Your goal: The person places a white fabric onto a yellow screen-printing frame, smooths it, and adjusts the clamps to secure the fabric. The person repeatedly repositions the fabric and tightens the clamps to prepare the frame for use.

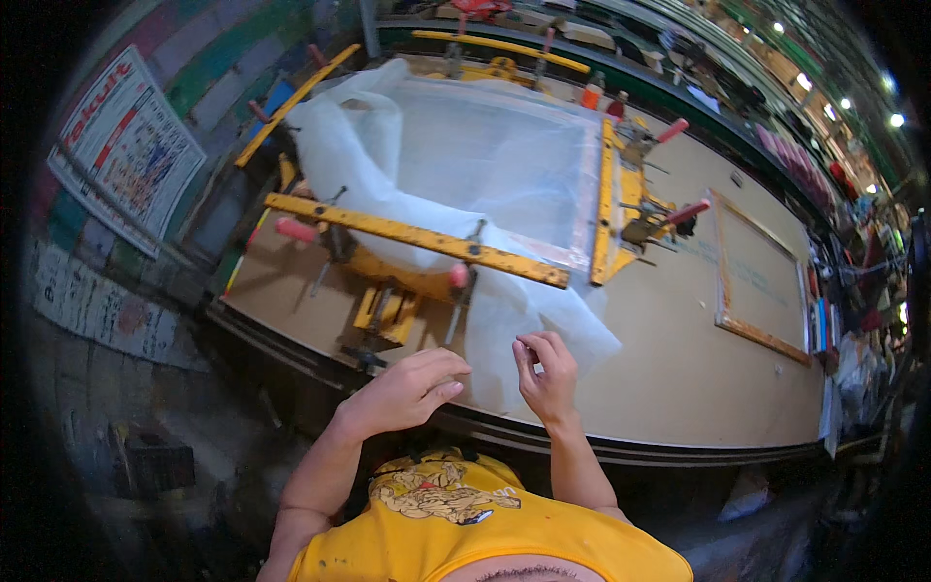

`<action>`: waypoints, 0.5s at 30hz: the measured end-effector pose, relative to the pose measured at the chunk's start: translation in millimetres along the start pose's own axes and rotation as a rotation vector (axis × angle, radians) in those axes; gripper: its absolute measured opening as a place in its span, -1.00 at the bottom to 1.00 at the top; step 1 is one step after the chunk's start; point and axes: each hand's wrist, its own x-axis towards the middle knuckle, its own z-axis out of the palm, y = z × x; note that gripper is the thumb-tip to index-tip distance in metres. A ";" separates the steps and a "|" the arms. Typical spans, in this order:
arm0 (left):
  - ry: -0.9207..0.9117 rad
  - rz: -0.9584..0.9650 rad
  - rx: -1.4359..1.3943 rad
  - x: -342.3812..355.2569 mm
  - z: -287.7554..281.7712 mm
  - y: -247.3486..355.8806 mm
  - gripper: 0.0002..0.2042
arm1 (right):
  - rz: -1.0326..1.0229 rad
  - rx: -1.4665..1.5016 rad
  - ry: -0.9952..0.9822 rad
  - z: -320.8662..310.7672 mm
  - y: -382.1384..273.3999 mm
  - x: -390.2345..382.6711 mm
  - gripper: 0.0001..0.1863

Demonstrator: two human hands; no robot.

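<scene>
My left hand point(417, 388) is above the table's near edge, its fingers loosely bent toward the right and its thumb a little apart, with nothing visible in it. Close by on the right, my right hand point(548, 378) is raised with its fingers curled in toward the thumb; what they may hold is too small to make out. Behind and between the hands hangs a loose corner of thin white mesh fabric point(499, 335). The mesh runs under a yellow clamp bar point(417, 240) and lies over a rectangular frame point(582, 209), bunched up on the left side.
More yellow bars point(604, 204) with red-handled clamps surround the frame. A bare wooden frame point(763, 342) lies on the tabletop point(659, 388) at right. Small bottles point(593, 90) stand behind. A poster point(126, 150) hangs on the left wall; cluttered shelving lines the back.
</scene>
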 end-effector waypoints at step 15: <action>0.347 -0.239 0.116 -266.2 -170.7 -85.0 -0.78 | -0.382 0.075 -0.439 267.4 -195.6 -34.8 -0.81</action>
